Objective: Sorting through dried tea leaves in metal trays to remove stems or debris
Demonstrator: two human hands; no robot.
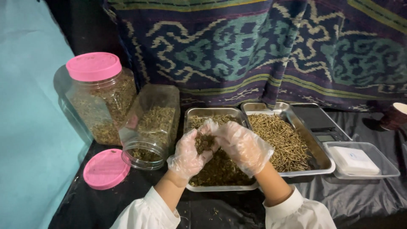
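**Herbs in hand, trays filling, one jar lying open**

Both gloved hands are over the left tray (195, 113). The left hand (188, 153) is cupped around a clump of dried herbs (204, 142), and the right hand (243, 146) pinches at that same clump. Below them the tray already carries a dark heap. The right tray (292, 111) holds a good spread of pale stalks (280, 140). The open jar (150, 127) lies tipped on the bench (360, 199), herbs left inside, its pink lid (106, 168) beside it. The second jar (101, 101) stands capped and full.
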